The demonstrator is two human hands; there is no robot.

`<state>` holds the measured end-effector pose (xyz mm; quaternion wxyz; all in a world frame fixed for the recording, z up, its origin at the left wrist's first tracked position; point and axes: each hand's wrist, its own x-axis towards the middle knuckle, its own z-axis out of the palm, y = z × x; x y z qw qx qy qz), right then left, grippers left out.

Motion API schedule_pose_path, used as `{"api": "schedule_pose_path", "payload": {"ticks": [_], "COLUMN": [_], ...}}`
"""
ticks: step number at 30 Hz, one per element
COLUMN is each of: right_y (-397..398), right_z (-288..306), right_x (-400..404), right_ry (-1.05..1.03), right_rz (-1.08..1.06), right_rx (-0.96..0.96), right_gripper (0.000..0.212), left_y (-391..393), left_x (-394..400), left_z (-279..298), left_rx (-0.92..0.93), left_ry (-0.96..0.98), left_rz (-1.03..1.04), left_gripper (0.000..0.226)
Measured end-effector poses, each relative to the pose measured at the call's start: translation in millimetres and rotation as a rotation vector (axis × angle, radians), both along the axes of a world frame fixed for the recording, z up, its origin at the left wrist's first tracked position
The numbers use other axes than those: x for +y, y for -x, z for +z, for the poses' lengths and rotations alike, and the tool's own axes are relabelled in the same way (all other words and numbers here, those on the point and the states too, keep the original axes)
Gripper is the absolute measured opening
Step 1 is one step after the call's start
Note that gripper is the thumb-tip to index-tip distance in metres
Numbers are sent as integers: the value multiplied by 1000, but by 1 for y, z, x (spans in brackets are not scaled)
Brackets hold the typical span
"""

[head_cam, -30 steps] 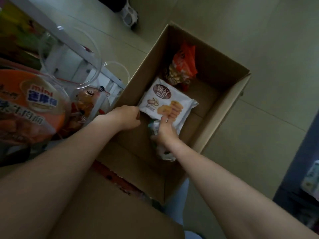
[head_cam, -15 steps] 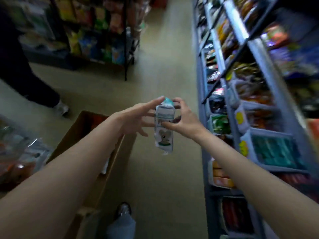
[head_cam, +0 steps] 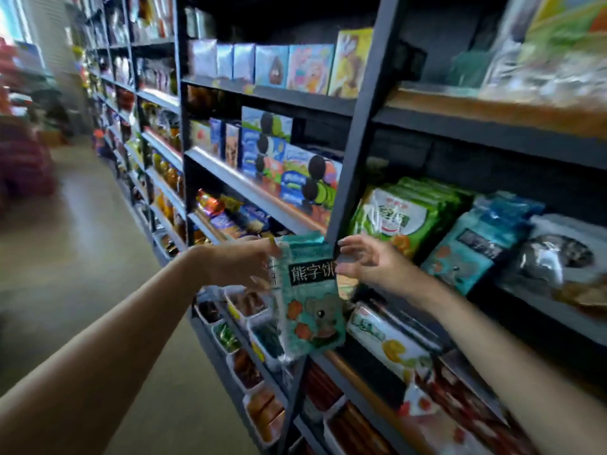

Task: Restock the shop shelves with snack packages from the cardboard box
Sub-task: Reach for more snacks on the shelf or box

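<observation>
Many snack-filled black shelves point(head_cam: 269, 93) line a beige floor point(head_cam: 98, 257).

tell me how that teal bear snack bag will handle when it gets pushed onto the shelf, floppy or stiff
Probably floppy: the teal bear snack bag hangs from its top corners, pinched between the left hand and right hand. Likely light, since fingertips alone carry it. Its glossy film looks slippery, so it may slump or slide rather than stand.

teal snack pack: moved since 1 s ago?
Yes. The teal snack pack was down in the cardboard box on the floor; now both hands hold it raised in front of the black shelf upright, box out of view.
</observation>
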<state>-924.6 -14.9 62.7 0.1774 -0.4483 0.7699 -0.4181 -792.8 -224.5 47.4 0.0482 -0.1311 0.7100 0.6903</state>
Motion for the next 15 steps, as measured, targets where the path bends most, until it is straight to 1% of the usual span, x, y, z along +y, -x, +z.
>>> {"api": "schedule_pose_path", "payload": {"ticks": [1,2,3,5,6,7,8,10,11,12,13,15], "right_y": [2,2,2,1,1,0,0,-1,-1,-1,2,9], "right_z": [7,12,15,18,17,17,17,17,18,20,21,28], "right_x": [14,25,35,48,52,55,59,67,72,76,81,91], "right_ry": [-39,-57,-48,28,62,90,118,152,205,281,370,547], "right_rz": [2,2,-6,-64,-100,-125,-161,-206,-257,-335,-447,-681], "right_rx": [-51,-99,-150,-270,-314,-339,-343,-352,-344,-326,-286,-134], "right_gripper": [29,29,33,50,56,57,54,45,40,34,31,30], "left_y": [11,23,35,58,69,75,82,89,93,98,103,114], "left_x": [9,17,21,33,37,43,50,55,54,51,50,54], "left_z": [14,26,36,51,56,61,69,70,71,72,72,68], "left_rx": [1,2,11,34,37,29,26,84,141,210,268,342], "left_ry": [4,20,48,113,130,135,158,214,297,378,417,453], "left_rz": [-73,-153,-222,-349,-388,-417,-436,-360,-311,-279,-257,-239], "left_gripper": [41,41,48,67,73,74,66,27,15,11,10,11]}}
